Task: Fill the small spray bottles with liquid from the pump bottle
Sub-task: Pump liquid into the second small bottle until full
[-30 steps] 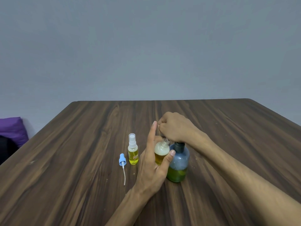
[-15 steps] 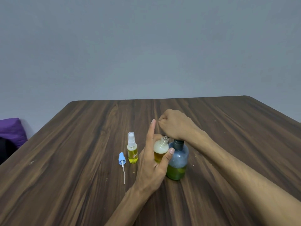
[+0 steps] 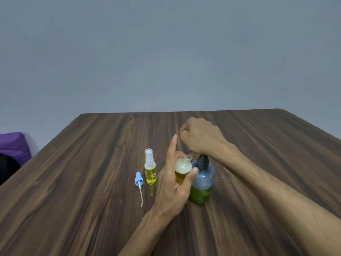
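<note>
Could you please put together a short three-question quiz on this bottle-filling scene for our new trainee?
1. True or false: the small spray bottle standing left of the hands has its sprayer fitted.
2. Which hand holds the open bottle? A) left hand B) right hand
3. What lies flat on the table, just left of the capped bottle?

Key:
1. True; its white sprayer is on.
2. A; thumb and fingers hold it beside the pump bottle, while the right hand is fisted above the pump.
3. A loose blue sprayer head with its dip tube.
</note>
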{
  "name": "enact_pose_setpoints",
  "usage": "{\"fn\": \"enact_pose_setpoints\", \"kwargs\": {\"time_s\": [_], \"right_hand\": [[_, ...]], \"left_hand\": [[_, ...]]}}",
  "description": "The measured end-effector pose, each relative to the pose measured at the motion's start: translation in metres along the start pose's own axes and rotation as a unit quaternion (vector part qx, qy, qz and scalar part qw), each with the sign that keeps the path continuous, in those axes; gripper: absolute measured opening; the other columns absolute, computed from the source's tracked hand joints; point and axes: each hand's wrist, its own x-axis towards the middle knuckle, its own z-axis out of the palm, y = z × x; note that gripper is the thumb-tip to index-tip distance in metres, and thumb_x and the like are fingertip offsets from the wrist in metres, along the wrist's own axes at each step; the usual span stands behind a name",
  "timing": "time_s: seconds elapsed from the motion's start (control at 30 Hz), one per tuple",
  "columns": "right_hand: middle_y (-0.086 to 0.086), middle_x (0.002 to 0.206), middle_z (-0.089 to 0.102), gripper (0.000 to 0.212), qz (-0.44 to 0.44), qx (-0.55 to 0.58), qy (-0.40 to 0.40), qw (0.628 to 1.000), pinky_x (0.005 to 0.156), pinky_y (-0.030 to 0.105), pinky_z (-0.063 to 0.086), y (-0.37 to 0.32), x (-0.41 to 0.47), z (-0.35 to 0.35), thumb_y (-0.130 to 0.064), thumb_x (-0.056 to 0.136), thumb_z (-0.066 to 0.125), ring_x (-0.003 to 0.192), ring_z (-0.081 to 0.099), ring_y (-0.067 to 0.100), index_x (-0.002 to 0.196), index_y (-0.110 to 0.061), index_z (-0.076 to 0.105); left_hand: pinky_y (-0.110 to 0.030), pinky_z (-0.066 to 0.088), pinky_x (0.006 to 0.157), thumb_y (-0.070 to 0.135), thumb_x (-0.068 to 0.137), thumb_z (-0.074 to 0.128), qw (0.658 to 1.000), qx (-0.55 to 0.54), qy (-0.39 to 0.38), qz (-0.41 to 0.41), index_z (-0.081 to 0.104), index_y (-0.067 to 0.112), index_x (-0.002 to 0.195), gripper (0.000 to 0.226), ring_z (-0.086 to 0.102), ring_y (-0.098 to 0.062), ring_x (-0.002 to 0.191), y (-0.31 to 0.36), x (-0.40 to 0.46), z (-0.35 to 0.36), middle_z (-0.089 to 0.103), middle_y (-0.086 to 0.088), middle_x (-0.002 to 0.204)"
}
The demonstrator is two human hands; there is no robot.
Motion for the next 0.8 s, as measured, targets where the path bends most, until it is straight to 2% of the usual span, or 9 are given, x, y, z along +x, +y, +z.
{"fn": "enact_pose_setpoints", "kwargs": {"time_s": [0.13, 0.2, 0.27, 0.3, 0.4, 0.5, 0.6, 0.73, 0.8], "right_hand": [[-0.005, 0.071, 0.061, 0.031, 0.009, -0.035, -0.033, 0.999, 0.056, 0.030, 0.032, -0.0016, -0.0017, 0.0032, -0.020, 0.095, 0.045, 0.064, 0.053, 0.016, 0.078, -0.015, 0.070], [-0.005, 0.064, 0.056, 0.032, 0.001, -0.027, -0.036, 0.999, 0.055, 0.031, 0.033, -0.0016, -0.0011, 0.0003, -0.019, 0.094, 0.045, 0.060, 0.049, 0.016, 0.068, -0.015, 0.064], [-0.006, 0.054, 0.046, 0.037, -0.004, -0.007, -0.032, 0.999, 0.052, 0.031, 0.032, -0.0008, 0.0000, -0.0007, -0.016, 0.093, 0.045, 0.053, 0.041, 0.015, 0.056, -0.018, 0.045], [-0.006, 0.054, 0.046, 0.037, -0.003, -0.006, -0.039, 0.999, 0.052, 0.031, 0.031, -0.0006, -0.0006, -0.0002, -0.016, 0.093, 0.045, 0.053, 0.041, 0.015, 0.056, -0.018, 0.042], [-0.004, 0.064, 0.057, 0.031, -0.002, -0.027, -0.073, 0.997, 0.053, 0.030, 0.032, -0.0021, -0.0004, 0.0004, -0.017, 0.094, 0.045, 0.058, 0.048, 0.013, 0.066, -0.015, 0.058], [-0.008, 0.066, 0.058, 0.031, -0.015, -0.021, -0.060, 0.998, 0.063, 0.031, 0.040, -0.0033, 0.0023, -0.0036, -0.020, 0.095, 0.046, 0.063, 0.052, 0.013, 0.069, -0.020, 0.063], [-0.006, 0.063, 0.057, 0.032, -0.012, -0.018, -0.052, 0.998, 0.058, 0.030, 0.036, -0.0012, -0.0008, -0.0009, -0.018, 0.093, 0.046, 0.060, 0.050, 0.015, 0.063, -0.019, 0.057], [-0.004, 0.062, 0.058, 0.031, -0.006, -0.017, -0.070, 0.997, 0.053, 0.029, 0.031, -0.0013, -0.0010, 0.0000, -0.017, 0.093, 0.046, 0.057, 0.048, 0.014, 0.067, -0.013, 0.061], [-0.007, 0.052, 0.047, 0.036, -0.007, 0.007, -0.055, 0.998, 0.052, 0.030, 0.030, -0.0011, 0.0012, -0.0014, -0.015, 0.092, 0.045, 0.053, 0.042, 0.015, 0.056, -0.017, 0.045]], "left_hand": [[-0.011, 0.047, 0.094, 0.012, 0.096, 0.072, 1.000, -0.007, -0.006, -0.003, 0.020, 0.025, 0.166, 0.088, 0.067, -0.005, 0.098, 0.0005, 0.0007, 0.0007, 0.062, 0.027, 0.106], [-0.011, 0.047, 0.094, 0.012, 0.097, 0.072, 1.000, -0.008, -0.006, -0.003, 0.020, 0.025, 0.166, 0.088, 0.067, -0.006, 0.097, -0.0005, 0.0000, -0.0004, 0.061, 0.028, 0.106], [-0.010, 0.047, 0.093, 0.012, 0.097, 0.072, 1.000, -0.006, -0.005, 0.002, 0.020, 0.025, 0.166, 0.087, 0.067, -0.005, 0.098, -0.0005, -0.0004, -0.0006, 0.062, 0.028, 0.106], [-0.010, 0.047, 0.093, 0.011, 0.097, 0.071, 1.000, -0.008, -0.008, 0.002, 0.019, 0.024, 0.166, 0.088, 0.067, -0.004, 0.099, -0.0003, 0.0000, -0.0001, 0.062, 0.029, 0.106], [-0.010, 0.046, 0.096, 0.007, 0.096, 0.071, 1.000, -0.022, -0.015, -0.006, 0.017, 0.020, 0.166, 0.088, 0.066, 0.001, 0.103, 0.0025, 0.0011, 0.0005, 0.063, 0.034, 0.109], [-0.010, 0.046, 0.094, 0.010, 0.096, 0.071, 1.000, -0.007, -0.011, -0.003, 0.018, 0.021, 0.166, 0.089, 0.066, -0.001, 0.099, -0.0013, 0.0005, -0.0006, 0.062, 0.032, 0.107], [-0.009, 0.046, 0.094, 0.010, 0.097, 0.071, 1.000, -0.012, -0.011, 0.000, 0.018, 0.022, 0.166, 0.088, 0.066, 0.000, 0.101, 0.0006, 0.0006, -0.0003, 0.062, 0.034, 0.108], [-0.013, 0.048, 0.096, 0.011, 0.097, 0.071, 1.000, -0.021, -0.010, -0.010, 0.019, 0.024, 0.166, 0.087, 0.069, -0.005, 0.104, 0.0007, 0.0002, -0.0002, 0.064, 0.030, 0.110], [-0.012, 0.048, 0.094, 0.013, 0.097, 0.072, 1.000, -0.012, -0.003, -0.002, 0.021, 0.023, 0.166, 0.086, 0.069, -0.007, 0.101, -0.0011, -0.0005, -0.0010, 0.064, 0.026, 0.107]]}}
